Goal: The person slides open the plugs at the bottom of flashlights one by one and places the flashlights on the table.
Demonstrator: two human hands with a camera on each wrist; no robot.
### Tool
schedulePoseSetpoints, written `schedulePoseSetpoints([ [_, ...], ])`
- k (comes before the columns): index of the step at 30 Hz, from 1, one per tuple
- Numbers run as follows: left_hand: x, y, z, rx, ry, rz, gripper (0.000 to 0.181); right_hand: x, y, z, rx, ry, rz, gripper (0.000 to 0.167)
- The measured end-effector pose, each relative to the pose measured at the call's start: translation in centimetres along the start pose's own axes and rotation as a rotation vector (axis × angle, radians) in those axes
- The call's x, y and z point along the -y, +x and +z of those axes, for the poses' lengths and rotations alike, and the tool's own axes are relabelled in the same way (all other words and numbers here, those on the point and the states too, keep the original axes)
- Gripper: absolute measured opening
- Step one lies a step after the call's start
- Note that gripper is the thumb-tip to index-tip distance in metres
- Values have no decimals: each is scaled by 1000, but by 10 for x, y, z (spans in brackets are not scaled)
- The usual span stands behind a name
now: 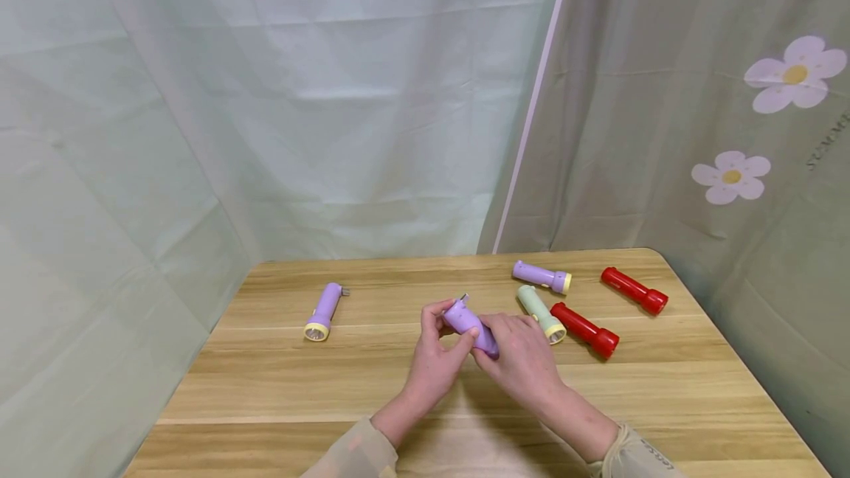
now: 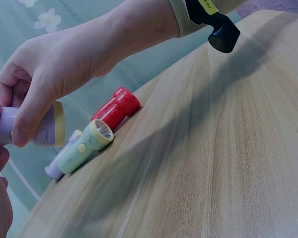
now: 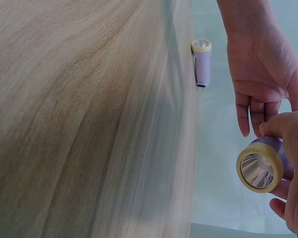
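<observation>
Both hands hold a purple flashlight (image 1: 467,321) above the middle of the table. Two metal plug prongs (image 1: 463,299) stick out near its tail end. My left hand (image 1: 433,360) has its thumb and fingers on the tail part. Toward the lamp end, my right hand (image 1: 524,355) grips the body, thumb along the side in the left wrist view. The yellow-rimmed lamp head (image 3: 260,167) faces the right wrist camera, and its bulb looks unlit. In the head view the right hand hides that lamp end.
At left lies another purple flashlight (image 1: 324,311) with its prongs out. On the right lie a third purple flashlight (image 1: 539,276), a pale green flashlight (image 1: 539,312), a red flashlight (image 1: 584,328) and a second red one (image 1: 633,290). Curtains (image 1: 398,109) hang around the wooden table (image 1: 265,397).
</observation>
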State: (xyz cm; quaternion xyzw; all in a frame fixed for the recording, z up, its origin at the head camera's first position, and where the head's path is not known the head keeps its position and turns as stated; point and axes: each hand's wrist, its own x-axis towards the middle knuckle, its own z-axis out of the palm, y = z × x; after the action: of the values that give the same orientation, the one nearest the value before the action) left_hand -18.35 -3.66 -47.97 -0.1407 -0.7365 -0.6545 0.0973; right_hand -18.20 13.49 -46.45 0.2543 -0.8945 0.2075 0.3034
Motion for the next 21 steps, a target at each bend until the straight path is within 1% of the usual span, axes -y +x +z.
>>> schedulePoseSetpoints([
  [8, -1, -1, 0, 12, -2, -7, 56, 0, 0, 1, -8, 0, -7, 41],
  [21, 0, -1, -1, 15, 1, -5, 55, 0, -1, 1, -7, -6, -6, 40],
])
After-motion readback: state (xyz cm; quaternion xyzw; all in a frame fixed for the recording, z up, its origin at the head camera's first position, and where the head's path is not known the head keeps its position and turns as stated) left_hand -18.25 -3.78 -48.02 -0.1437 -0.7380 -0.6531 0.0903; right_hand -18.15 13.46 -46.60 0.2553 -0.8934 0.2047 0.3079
